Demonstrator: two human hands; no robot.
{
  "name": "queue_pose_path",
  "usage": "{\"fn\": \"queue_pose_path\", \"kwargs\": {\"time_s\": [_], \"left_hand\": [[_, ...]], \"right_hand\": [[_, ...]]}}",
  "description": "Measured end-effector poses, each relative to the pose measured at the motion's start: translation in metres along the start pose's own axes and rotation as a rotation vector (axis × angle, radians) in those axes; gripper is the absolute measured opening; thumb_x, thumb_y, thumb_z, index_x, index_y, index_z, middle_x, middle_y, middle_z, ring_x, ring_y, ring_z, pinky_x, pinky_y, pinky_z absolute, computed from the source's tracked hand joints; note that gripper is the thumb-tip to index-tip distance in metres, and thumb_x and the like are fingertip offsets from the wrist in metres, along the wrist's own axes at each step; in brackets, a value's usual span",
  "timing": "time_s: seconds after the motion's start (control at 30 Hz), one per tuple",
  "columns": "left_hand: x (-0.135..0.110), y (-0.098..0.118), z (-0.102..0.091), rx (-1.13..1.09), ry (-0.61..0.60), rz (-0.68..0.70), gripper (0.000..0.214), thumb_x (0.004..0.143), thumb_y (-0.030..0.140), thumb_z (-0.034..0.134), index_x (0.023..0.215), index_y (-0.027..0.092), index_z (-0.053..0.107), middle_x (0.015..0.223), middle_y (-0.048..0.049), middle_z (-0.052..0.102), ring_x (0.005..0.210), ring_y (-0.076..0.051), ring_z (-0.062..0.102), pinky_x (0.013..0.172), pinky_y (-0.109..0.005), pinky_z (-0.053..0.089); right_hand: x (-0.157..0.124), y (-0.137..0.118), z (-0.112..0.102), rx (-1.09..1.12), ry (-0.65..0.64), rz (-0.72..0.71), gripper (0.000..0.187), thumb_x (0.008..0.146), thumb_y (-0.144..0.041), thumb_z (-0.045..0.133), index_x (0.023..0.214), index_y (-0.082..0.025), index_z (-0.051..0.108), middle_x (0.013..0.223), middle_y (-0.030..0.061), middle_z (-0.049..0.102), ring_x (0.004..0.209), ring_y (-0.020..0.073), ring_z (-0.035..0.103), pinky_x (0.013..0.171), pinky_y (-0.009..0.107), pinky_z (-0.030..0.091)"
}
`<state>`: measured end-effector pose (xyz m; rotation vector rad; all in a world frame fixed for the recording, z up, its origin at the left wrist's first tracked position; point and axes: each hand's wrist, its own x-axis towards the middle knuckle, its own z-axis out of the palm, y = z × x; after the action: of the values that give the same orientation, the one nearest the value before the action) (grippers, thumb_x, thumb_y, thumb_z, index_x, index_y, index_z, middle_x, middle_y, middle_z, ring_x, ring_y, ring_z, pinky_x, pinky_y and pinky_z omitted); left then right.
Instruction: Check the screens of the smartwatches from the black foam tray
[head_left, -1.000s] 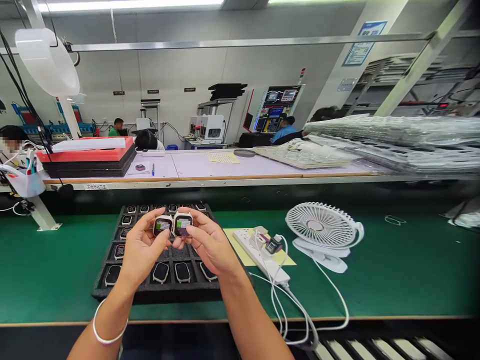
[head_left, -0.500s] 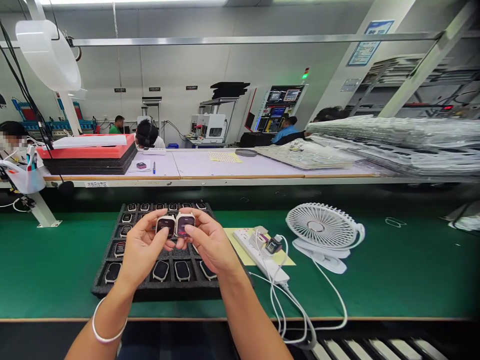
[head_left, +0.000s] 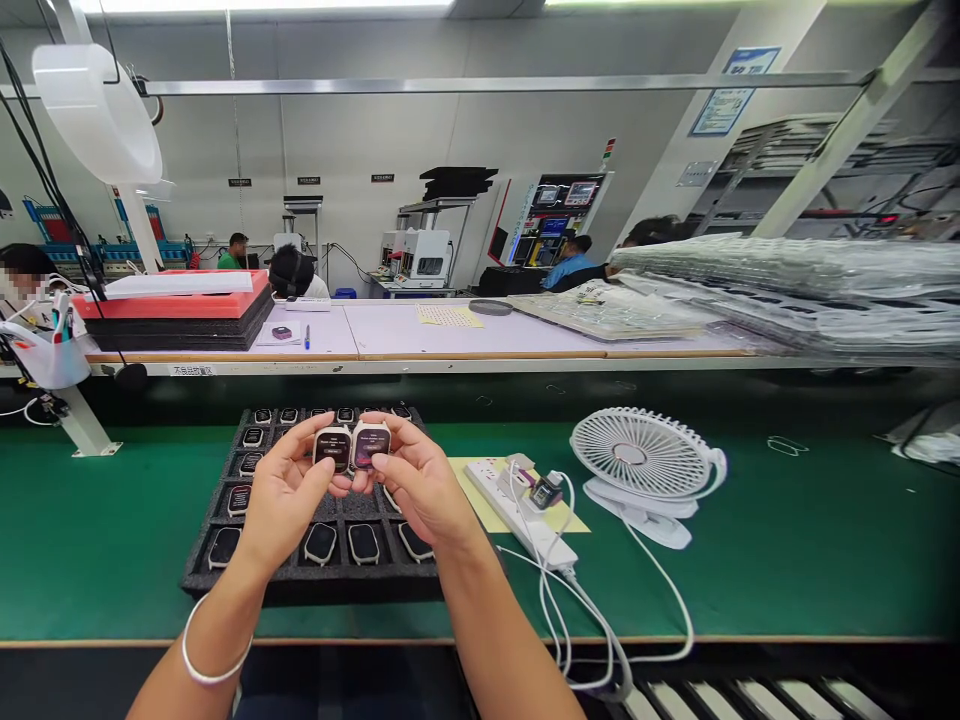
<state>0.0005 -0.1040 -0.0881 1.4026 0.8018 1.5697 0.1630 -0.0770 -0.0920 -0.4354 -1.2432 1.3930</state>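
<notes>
Two smartwatch bodies without straps are held side by side above a black foam tray (head_left: 300,585). My left hand (head_left: 289,490) is closed on the left smartwatch (head_left: 333,446), its thumb at the lower edge of the screen. In my right hand (head_left: 420,480) is the right smartwatch (head_left: 370,443), with the thumb over the screen's lower right. Both screens are lit with small text that I cannot read. Several more watches lie in the tray's compartments, among them a dark-screened watch (head_left: 320,543) in the front row. My hands hide part of the tray.
Right of the tray, a white power strip (head_left: 517,510) with plugs and cables lies on yellow paper (head_left: 480,500). Beyond it stands a white clip fan (head_left: 637,455). A raised shelf (head_left: 390,335) behind carries red and black foam trays (head_left: 180,310) and stacked plastic trays (head_left: 810,280). People sit further back.
Text now shows on both watch screens, where before they showed a round mark or little. The thumbs have shifted slightly down the screens. Both hands stay in nearly the same place.
</notes>
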Motion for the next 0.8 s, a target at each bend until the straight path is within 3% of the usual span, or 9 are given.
{"fn": "queue_pose_path", "kwargs": {"time_s": [0.8], "left_hand": [[0.0053,0.0021,-0.0026,0.029,0.024,0.012,0.043,0.081,0.026,0.07,0.123,0.018,0.064,0.098,-0.0058,0.072,0.066,-0.014,0.071,0.064,-0.028,0.062]], "right_hand": [[0.0027,-0.0014,-0.0073,-0.021,0.015,-0.001,0.038,0.077,-0.017,0.067,0.115,-0.023,0.065,0.092,0.0023,0.069,0.063,0.0137,0.067,0.063,0.032,0.057]]}}
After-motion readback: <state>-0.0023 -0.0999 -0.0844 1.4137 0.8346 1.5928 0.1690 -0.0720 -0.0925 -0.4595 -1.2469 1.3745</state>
